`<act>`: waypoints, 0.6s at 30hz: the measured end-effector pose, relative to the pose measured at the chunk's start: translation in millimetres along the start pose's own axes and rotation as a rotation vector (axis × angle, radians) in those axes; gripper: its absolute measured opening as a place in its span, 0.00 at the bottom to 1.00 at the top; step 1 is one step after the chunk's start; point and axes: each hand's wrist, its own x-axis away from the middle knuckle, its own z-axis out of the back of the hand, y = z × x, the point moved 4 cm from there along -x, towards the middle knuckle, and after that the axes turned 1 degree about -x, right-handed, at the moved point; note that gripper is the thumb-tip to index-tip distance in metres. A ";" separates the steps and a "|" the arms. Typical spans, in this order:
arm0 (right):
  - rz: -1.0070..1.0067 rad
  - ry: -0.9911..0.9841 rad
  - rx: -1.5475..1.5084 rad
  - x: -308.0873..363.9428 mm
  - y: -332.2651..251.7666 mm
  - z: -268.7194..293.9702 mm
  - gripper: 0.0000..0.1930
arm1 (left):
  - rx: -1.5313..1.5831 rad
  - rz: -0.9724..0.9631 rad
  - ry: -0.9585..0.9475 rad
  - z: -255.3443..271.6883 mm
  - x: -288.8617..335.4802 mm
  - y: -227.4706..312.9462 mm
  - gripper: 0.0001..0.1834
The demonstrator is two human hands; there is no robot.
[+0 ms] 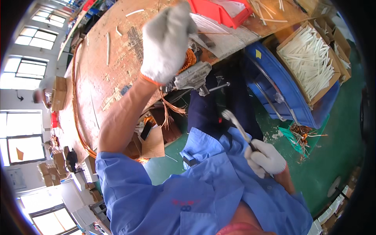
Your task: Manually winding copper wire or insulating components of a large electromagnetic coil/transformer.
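Observation:
My left hand [164, 45], in a white glove, is raised over the edge of the workbench with its fingers curled together. What they hold, if anything, is hidden. Just below that hand, an orange copper coil [188, 59] sits at a grey metal vise [194, 76] with a screw bar. Loose copper strands [168, 107] hang down beneath the bench edge. My right hand [266, 158], gloved too, is closed round the dark grip of a metal tool with a rounded head [236, 122]. I hold it low in front of my body, apart from the vise.
A red tray [223, 15] stands on the worn workbench [113, 74] beside pale sleeve pieces. Along the left bench edge runs a copper wire bundle [74, 98]. To the right, a blue bin [274, 84] bears a carton of white tubes [309, 60]; a green tray [291, 139] with wire scraps lies below.

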 end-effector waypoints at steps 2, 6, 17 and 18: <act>0.052 -0.035 -0.045 -40.8 -19.5 -11.2 0.07 | 0.259 0.220 0.151 7.8 -29.0 -9.7 0.32; 0.153 -0.077 -0.387 -117.1 -49.1 -47.4 0.11 | 0.478 0.321 0.233 19.2 -74.1 -53.8 0.26; 0.188 0.020 -0.433 -178.1 -83.5 -64.2 0.11 | 0.211 0.479 -0.060 -2.0 -70.2 -147.7 0.30; 0.196 -0.083 -0.489 -164.8 -72.5 -56.3 0.10 | 0.098 0.461 -0.264 -1.1 -70.5 -133.4 0.31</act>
